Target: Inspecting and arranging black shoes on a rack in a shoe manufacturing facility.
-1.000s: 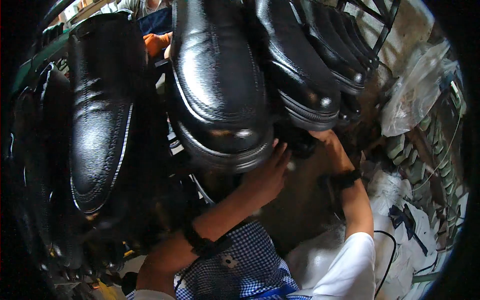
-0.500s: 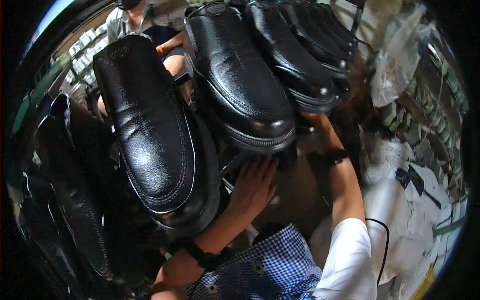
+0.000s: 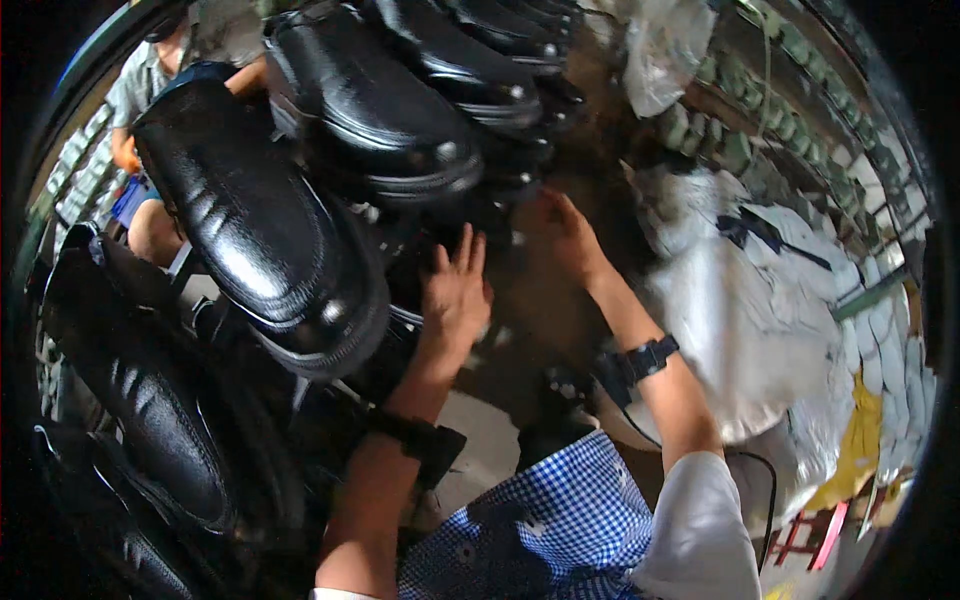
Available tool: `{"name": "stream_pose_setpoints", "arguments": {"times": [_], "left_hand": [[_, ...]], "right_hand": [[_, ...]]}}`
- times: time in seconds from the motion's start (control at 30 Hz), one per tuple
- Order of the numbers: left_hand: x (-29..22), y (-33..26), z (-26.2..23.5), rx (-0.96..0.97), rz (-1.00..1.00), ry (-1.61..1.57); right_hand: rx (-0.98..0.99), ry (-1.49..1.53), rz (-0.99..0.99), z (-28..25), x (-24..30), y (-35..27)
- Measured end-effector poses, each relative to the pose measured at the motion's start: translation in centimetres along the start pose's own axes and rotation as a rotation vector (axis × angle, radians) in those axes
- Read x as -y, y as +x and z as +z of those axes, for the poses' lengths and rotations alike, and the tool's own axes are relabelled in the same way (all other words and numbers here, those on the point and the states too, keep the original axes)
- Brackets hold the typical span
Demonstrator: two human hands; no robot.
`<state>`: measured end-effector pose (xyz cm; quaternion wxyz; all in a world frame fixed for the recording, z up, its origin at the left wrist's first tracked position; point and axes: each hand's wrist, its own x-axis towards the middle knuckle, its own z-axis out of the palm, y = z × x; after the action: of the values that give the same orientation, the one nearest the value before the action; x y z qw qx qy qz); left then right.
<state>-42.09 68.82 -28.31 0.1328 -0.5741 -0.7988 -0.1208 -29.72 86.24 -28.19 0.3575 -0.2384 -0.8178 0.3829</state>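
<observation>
Black leather shoes with stitched toes and ridged soles stand in a row, the largest-looking one (image 3: 260,235) at front left. A second shoe (image 3: 375,115) and a third (image 3: 465,65) lie beyond it, toes toward me. My left hand (image 3: 456,300) is open below the second shoe, fingers spread toward a shadowed gap under the row. Whether its fingertips touch anything there is hidden. My right hand (image 3: 575,238) hovers near the far shoes' toes, a little blurred, its fingers loosely bent apart and nothing visible in them. Dark bands circle both my wrists.
Lower left, more black shoes (image 3: 150,400) sit on a lower level. A person (image 3: 150,90) is beyond the row at upper left. White wrapped bundles (image 3: 720,330) with a dark strap fill the right side, below a clear plastic bag (image 3: 668,55). Racks of pale pieces (image 3: 790,130) line the far right.
The view has shifted, so the shoes appear farther left. My left hand's fingers have spread apart. My right hand has come away from beneath a far shoe's toe.
</observation>
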Motion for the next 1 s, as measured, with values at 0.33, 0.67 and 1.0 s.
{"name": "stream_pose_setpoints", "arguments": {"times": [0.33, 0.67, 1.0], "left_hand": [[0.1, 1.1, -1.4, 0.142, -0.074, 0.075], [-0.6, 1.3, -2.9, 0.053, -0.095, -0.076], [-0.1, 0.0, -1.0, -0.215, -0.156, 0.169]], "right_hand": [[0.112, 0.196, 0.471, -6.9, 8.0, -17.6], [0.093, 0.162, -0.095, -3.8, 3.4, 3.3], [0.393, -0.41, -0.882, 6.9, 5.5, 9.7]]}}
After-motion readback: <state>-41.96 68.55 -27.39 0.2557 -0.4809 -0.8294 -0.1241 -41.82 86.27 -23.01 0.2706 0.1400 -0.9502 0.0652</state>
